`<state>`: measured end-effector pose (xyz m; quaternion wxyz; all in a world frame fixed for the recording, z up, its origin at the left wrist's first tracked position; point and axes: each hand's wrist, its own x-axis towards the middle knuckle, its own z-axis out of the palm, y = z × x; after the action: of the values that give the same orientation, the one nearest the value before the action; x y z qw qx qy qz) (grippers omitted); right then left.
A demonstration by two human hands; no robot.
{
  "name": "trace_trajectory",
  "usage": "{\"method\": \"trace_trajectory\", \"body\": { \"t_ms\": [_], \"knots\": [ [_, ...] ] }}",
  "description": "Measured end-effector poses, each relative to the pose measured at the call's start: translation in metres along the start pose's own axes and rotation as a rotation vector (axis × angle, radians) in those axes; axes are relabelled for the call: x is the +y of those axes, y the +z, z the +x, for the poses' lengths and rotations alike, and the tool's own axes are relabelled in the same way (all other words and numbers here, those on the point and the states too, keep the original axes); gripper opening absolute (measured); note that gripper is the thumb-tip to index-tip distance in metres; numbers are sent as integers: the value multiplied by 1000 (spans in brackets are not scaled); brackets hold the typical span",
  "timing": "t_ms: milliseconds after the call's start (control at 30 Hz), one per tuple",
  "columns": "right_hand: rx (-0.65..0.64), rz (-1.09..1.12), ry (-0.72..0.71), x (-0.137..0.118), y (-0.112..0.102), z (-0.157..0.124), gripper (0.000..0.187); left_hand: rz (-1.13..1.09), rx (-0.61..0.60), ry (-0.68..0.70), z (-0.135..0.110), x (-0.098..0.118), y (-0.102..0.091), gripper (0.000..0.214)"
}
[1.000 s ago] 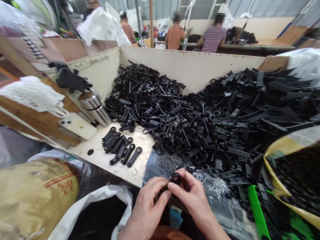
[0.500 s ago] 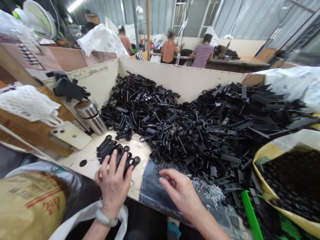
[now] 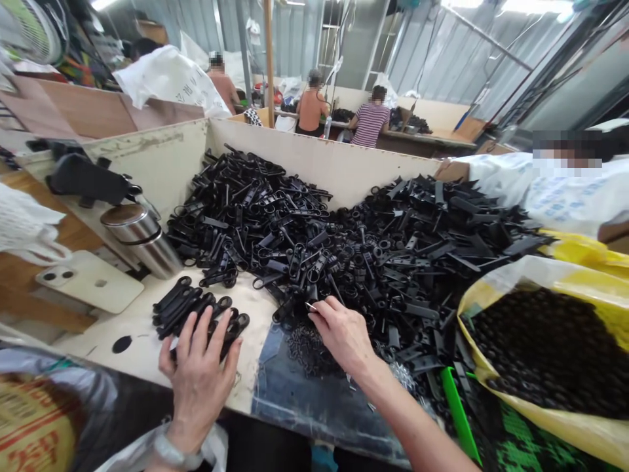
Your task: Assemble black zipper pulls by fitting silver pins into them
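Observation:
My left hand (image 3: 200,367) lies flat with fingers spread on a small row of black plastic handle pieces (image 3: 184,305) laid out on the white bench top (image 3: 142,341). My right hand (image 3: 344,331) reaches to the front edge of the big heap of black plastic parts (image 3: 344,242), its fingers pinched on a small silvery pin (image 3: 310,305). Under that hand lies a dark cloth (image 3: 314,387) with a little pile of small metal pieces (image 3: 307,347).
A steel flask (image 3: 142,239) and a pale phone (image 3: 91,282) sit at the left. A yellow bag of small black parts (image 3: 550,341) stands at the right, a green scoop (image 3: 459,413) beside it. White partition walls (image 3: 324,160) bound the heap. Other people work at a far bench.
Both hands left a black part held near my body. My left hand went onto the laid-out row; my right moved forward from the metal pieces to the heap's edge. The camera tilted up.

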<state>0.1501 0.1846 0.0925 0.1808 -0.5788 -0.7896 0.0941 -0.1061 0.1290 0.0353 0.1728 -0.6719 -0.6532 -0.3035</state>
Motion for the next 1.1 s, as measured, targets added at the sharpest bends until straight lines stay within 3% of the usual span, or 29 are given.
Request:
{"method": "trace_trajectory", "body": {
  "t_ms": [100, 300, 400, 500, 533, 600, 700, 800, 900, 1000, 1100],
  "knots": [
    [7, 85, -29, 11, -23, -14, 9, -125, 19, 45, 5, 14, -5, 49],
    [-1, 216, -6, 28, -70, -55, 12, -432, -175, 250, 24, 72, -22, 50],
    [-171, 156, -149, 24, -87, -72, 15, -563, -343, 412, 35, 102, -35, 55],
    [-316, 150, -272, 20, -99, -78, 12, -756, -651, 462, 46, 119, -44, 45],
    [-342, 183, -286, 22, -101, -76, 11, -848, -786, 390, 48, 121, -44, 37],
    [-341, 302, -264, 29, -98, -68, 16, -1048, -1049, 111, 50, 121, -43, 24],
    [-154, 350, -141, 48, -81, -46, 31, -1299, -1237, -398, 47, 118, -39, 28],
    [60, 1, -29, 64, -57, -20, 29, -1462, -1234, -726, 37, 117, -39, 29],
    [93, -159, -1, 70, -39, 0, 23, -1544, -1212, -912, 27, 118, -42, 35],
    [102, -171, 0, 73, -36, 8, 17, -1615, -1177, -1005, 20, 117, -44, 45],
    [145, -178, 14, 74, -46, 0, 21, -1645, -1174, -1018, 16, 115, -45, 51]
  ]
}}
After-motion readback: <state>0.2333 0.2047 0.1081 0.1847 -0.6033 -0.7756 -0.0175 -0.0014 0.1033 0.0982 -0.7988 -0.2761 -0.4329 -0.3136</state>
